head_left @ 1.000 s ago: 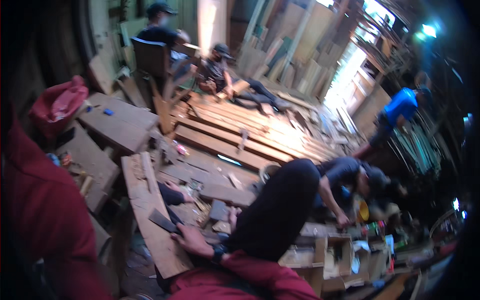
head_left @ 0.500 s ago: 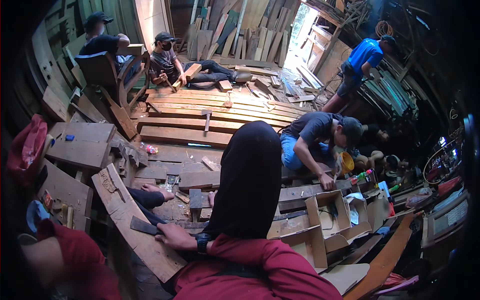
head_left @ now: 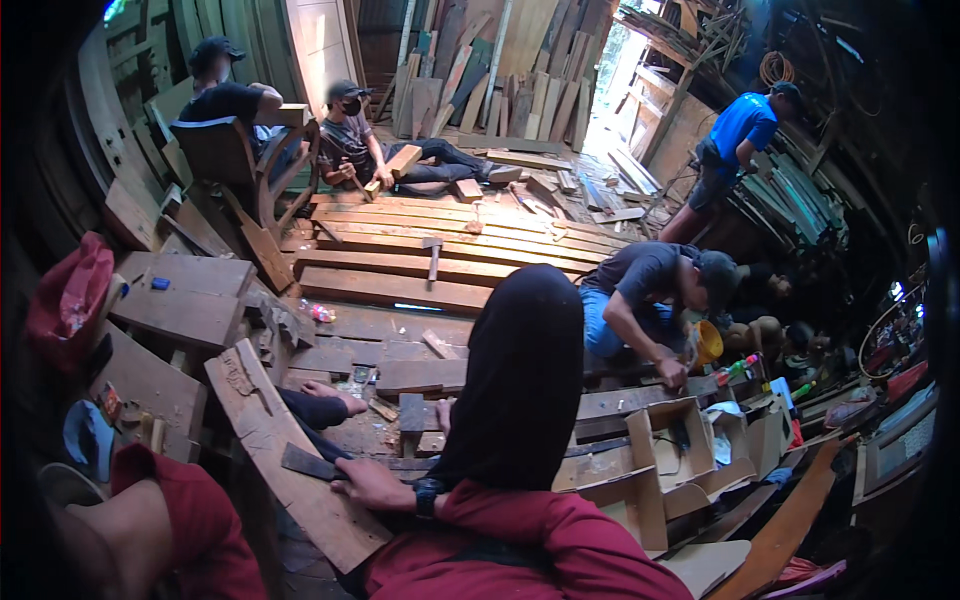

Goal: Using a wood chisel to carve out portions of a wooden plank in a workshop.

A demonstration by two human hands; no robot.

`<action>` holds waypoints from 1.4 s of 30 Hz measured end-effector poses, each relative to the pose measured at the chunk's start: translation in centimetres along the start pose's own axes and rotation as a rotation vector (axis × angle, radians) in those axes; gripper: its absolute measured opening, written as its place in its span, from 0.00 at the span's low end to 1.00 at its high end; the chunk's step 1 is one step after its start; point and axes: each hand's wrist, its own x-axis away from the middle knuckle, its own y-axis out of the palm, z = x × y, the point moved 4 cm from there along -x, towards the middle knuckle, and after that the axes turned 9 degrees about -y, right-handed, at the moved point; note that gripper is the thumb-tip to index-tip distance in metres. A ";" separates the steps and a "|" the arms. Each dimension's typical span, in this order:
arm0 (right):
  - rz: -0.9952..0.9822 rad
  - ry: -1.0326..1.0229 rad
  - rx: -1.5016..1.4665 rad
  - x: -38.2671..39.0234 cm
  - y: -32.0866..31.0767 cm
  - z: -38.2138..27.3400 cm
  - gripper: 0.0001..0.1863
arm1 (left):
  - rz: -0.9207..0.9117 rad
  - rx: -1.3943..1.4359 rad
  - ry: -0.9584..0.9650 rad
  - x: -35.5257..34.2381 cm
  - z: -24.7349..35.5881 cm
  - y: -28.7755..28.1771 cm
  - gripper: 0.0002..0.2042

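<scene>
In front of my lap at the lower left, a thick, slightly curved wooden board [head_left: 325, 510] slants away from me, with a rough notch near its far end. My right hand [head_left: 372, 486], a dark watch on its wrist, is closed around a flat dark blade [head_left: 308, 462], wide like a chisel's, that lies across the board; its handle end is hidden by the hand. At the lower left edge my left hand [head_left: 110, 535] is near the camera and blurred, with a red sleeve behind it. Its fingers do not show clearly.
Long beams [head_left: 400, 287] with a hammer [head_left: 433, 258] on top lie ahead. A person in a dark shirt [head_left: 650, 290] crouches at the right, near cardboard boxes [head_left: 690, 440]. Others sit at the far left; one in blue [head_left: 745, 125] stands far right. Wood blocks [head_left: 185, 290] stand left.
My view has turned a little to the left, so the whole scene sits further right and slightly lower. My right hand still grips the blade on the board.
</scene>
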 end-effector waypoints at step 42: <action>-0.024 0.112 0.107 0.4 -0.6 0.6 0.25 | 0.008 -0.004 0.269 6.0 11.9 -2.4 0.28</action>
